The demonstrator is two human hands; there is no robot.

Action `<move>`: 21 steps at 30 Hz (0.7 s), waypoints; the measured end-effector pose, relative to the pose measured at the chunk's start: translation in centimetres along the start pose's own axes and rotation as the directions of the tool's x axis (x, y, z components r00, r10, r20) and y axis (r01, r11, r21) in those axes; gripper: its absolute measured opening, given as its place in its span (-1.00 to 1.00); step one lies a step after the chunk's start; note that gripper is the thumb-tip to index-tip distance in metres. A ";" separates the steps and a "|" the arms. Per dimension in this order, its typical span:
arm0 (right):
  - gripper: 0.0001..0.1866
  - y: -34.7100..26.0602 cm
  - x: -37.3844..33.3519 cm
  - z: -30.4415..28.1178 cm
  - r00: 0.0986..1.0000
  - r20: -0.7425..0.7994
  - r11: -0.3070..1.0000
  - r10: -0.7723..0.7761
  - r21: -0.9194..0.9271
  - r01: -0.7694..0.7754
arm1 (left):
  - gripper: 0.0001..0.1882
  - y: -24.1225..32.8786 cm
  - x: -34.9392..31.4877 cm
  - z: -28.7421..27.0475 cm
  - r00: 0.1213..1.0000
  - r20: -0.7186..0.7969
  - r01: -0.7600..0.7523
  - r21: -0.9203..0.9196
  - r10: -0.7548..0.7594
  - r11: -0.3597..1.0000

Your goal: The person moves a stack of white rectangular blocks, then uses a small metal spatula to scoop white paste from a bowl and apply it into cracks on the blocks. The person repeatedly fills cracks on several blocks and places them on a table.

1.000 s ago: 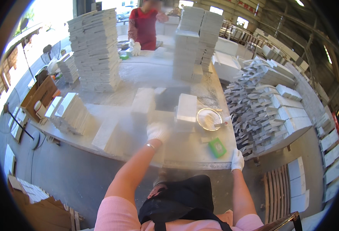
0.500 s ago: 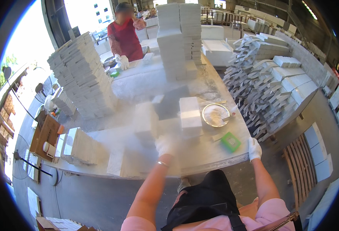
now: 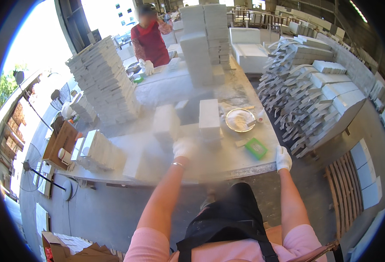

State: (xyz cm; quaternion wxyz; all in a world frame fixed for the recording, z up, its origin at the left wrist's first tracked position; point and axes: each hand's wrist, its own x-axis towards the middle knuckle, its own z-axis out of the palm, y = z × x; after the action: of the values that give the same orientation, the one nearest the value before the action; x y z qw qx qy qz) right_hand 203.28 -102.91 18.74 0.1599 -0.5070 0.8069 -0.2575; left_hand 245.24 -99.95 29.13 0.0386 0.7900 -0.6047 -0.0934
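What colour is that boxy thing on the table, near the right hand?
The boxy thing is bright green, best seen in the head view.

I can see a standing fan (image 3: 48,179) on the grey floor (image 3: 109,209) at left, and an open cardboard box (image 3: 76,252). Over right, a slatted wooden pallet (image 3: 344,194) lies near heaped pale slabs (image 3: 308,102); a co-worker (image 3: 151,46) in red stands beyond.

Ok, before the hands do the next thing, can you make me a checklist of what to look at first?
1. Left hand gloved: ok.
2. Left hand's grip: cannot tell, it's too blurry.
3. Right hand gloved, at the edge of the table: ok.
4. Bowl upright on the table: ok.
5. Green box on the table: ok.
6. Clear view around the left hand: not ok, looks hazy.
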 end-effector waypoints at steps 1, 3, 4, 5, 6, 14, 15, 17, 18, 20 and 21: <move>-0.41 0.0 0.0 0.0 1.000 0.009 1.000 -0.016 0.007 0.016 | -0.46 -0.3 -0.1 0.1 1.000 -0.017 -0.013 -0.008 0.013 1.000; -0.41 -0.1 -0.1 -0.1 1.000 0.029 1.000 -0.011 0.023 0.011 | -0.49 -1.0 -1.0 0.8 0.992 -0.105 -0.076 -0.032 0.072 0.997; -0.40 -0.2 -0.1 -0.2 0.999 0.032 1.000 -0.006 0.011 0.006 | -0.49 -1.3 -1.5 1.1 0.985 -0.142 -0.105 -0.019 0.101 0.994; -0.40 -0.2 -0.2 -0.3 0.999 0.040 1.000 -0.010 0.018 0.010 | -0.49 -1.5 -1.9 1.3 0.982 -0.142 -0.122 0.007 0.122 0.992; -0.39 -0.3 -0.2 -0.3 0.999 0.051 1.000 -0.001 0.022 -0.001 | -0.42 -1.7 -2.4 1.4 0.988 -0.091 -0.122 0.003 0.122 0.992; -0.40 -1.2 -0.4 -0.4 0.995 0.095 0.999 0.034 0.012 -0.036 | -0.27 -1.9 -7.9 1.3 0.961 -0.095 -0.254 0.057 0.258 0.966; -0.40 -1.3 -0.5 -0.4 0.997 0.077 0.999 0.030 0.021 -0.031 | -0.27 -1.9 -8.8 1.3 0.953 -0.092 -0.284 0.073 0.290 0.956; -0.40 -1.4 -0.7 -0.6 0.994 0.098 0.998 0.046 0.039 -0.050 | -0.29 -1.8 -10.7 0.9 0.935 -0.077 -0.338 0.097 0.345 0.936; -0.40 -1.5 -0.8 -0.7 0.993 0.113 0.998 0.041 0.047 -0.046 | -0.31 -1.6 -11.9 0.7 0.928 -0.061 -0.360 0.104 0.367 0.927; -0.40 -1.6 -0.9 -0.8 0.992 0.119 0.997 0.050 0.053 -0.057 | -0.35 -1.3 -13.3 -0.6 0.916 0.005 -0.401 0.018 0.401 0.916; -0.41 -1.5 -0.9 -0.8 0.992 0.116 0.997 0.041 0.059 -0.049 | -0.38 -1.3 -13.8 -1.5 0.908 0.051 -0.412 -0.075 0.416 0.908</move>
State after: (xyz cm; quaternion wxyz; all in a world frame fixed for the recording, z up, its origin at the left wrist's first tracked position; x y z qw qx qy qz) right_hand 204.40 -102.44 20.25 0.2272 -0.4975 0.7993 -0.2492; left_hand 243.26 -86.37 31.75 0.0623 0.6387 -0.7562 -0.1279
